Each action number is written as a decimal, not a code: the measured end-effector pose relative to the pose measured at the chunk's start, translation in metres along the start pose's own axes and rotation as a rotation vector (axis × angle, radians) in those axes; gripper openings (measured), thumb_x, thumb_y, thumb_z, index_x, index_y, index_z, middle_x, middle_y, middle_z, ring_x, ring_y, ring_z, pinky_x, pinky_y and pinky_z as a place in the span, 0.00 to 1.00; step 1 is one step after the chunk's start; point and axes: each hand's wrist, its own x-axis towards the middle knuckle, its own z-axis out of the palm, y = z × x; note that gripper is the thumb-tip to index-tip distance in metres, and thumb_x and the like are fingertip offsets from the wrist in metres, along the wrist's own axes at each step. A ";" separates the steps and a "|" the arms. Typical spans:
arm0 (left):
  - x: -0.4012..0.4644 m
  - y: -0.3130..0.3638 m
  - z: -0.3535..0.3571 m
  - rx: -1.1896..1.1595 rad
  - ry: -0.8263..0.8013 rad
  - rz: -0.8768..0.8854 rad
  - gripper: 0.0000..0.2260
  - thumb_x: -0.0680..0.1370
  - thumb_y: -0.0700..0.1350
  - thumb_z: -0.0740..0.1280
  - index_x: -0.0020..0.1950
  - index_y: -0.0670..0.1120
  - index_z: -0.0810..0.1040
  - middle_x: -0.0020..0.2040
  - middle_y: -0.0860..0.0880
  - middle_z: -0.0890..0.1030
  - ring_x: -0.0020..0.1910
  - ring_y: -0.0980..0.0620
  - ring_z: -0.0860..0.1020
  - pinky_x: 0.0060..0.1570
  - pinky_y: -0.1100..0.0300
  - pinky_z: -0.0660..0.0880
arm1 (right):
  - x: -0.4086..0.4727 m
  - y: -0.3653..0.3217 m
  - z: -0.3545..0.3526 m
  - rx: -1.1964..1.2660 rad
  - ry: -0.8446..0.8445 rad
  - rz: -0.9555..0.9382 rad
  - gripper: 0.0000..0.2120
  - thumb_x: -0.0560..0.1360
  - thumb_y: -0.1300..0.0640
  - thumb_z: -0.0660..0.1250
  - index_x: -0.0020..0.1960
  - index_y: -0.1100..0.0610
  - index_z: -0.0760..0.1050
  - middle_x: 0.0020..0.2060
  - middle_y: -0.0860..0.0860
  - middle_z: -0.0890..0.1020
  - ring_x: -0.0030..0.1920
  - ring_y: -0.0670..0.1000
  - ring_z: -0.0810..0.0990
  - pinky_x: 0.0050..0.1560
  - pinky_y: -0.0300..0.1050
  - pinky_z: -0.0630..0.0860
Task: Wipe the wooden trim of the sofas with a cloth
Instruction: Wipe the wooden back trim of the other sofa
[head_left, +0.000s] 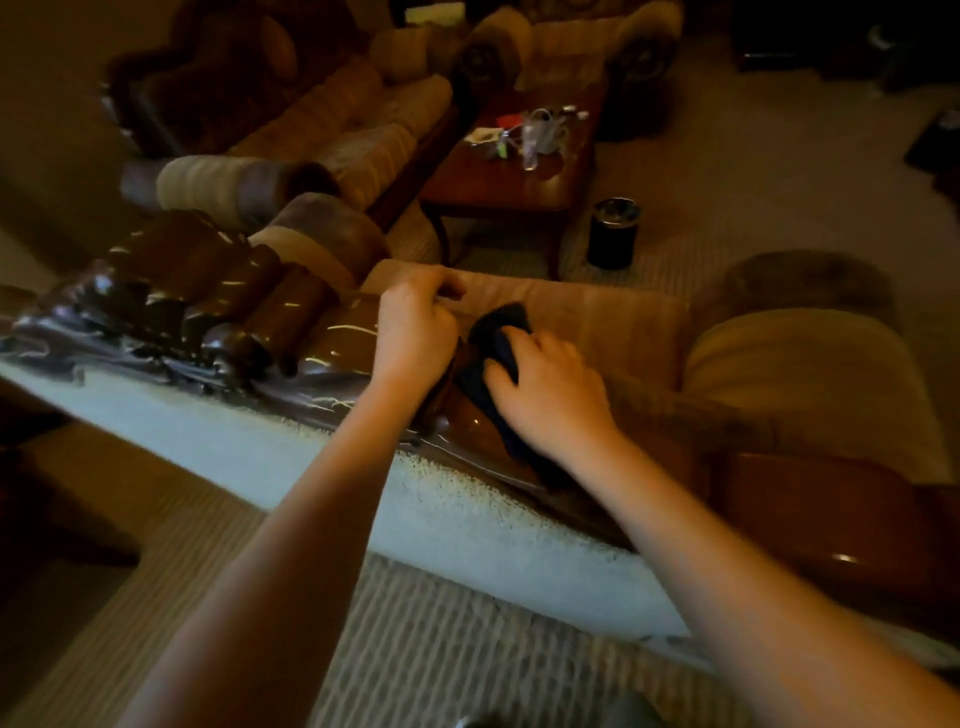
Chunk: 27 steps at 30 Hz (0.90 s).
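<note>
Right hand (550, 395) gripping dark blue cloth (496, 338) against glossy carved brown wooden trim (332, 332) atop sofa back, left hand (415, 327) fingers curled on upholstery edge; cloth possibly skipping carved grooves.

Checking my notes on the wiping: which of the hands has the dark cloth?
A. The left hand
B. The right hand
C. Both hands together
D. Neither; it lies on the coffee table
B: the right hand presses the dark cloth onto the glossy wooden trim, while the left hand grips the sofa's top edge.
</note>
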 end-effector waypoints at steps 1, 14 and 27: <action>0.000 -0.001 -0.003 -0.072 0.011 -0.010 0.15 0.73 0.29 0.57 0.50 0.40 0.79 0.47 0.47 0.79 0.47 0.54 0.75 0.45 0.69 0.70 | -0.021 -0.007 0.006 -0.095 0.087 0.012 0.22 0.78 0.45 0.52 0.71 0.49 0.63 0.66 0.53 0.70 0.67 0.56 0.66 0.61 0.54 0.67; 0.001 -0.003 -0.003 -0.063 -0.155 0.044 0.09 0.75 0.34 0.60 0.50 0.41 0.78 0.51 0.45 0.78 0.47 0.51 0.73 0.41 0.64 0.66 | 0.036 -0.017 -0.021 0.413 -0.227 0.248 0.24 0.76 0.39 0.59 0.64 0.53 0.74 0.62 0.50 0.75 0.60 0.52 0.74 0.62 0.43 0.66; 0.001 0.003 -0.005 -0.169 -0.178 0.029 0.15 0.74 0.33 0.55 0.52 0.42 0.79 0.53 0.44 0.79 0.52 0.47 0.75 0.50 0.54 0.73 | 0.000 0.023 -0.004 0.222 0.009 0.544 0.22 0.80 0.46 0.47 0.32 0.55 0.65 0.31 0.53 0.70 0.33 0.54 0.68 0.37 0.48 0.62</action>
